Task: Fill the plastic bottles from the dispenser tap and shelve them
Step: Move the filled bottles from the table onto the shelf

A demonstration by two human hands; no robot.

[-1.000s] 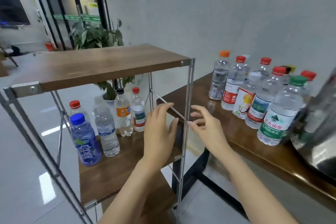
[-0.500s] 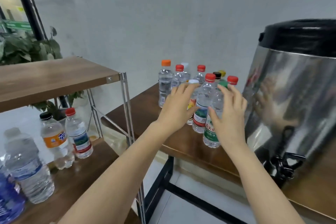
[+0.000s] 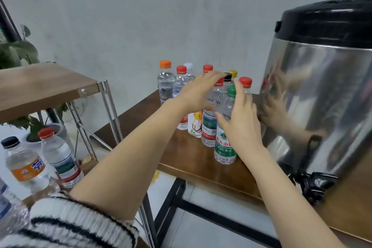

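Reaching for the green-cap bottle (image 3: 224,147), right grip (image 3: 240,127) and left grip (image 3: 198,94) loose, holding nothing; grab mid-body, mind neighbouring bottles (image 3: 209,129).

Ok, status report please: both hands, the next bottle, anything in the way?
Left hand open, over the red-cap bottle. Right hand open, at the green-cap bottle, no grip yet. Neighbour bottles stand tight beside it; dispenser close on its right.

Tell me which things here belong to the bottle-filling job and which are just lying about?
In the job: green-capped bottle, other table bottles, dispenser, tap, shelf, shelved bottles.
Just about: potted plant, wall.
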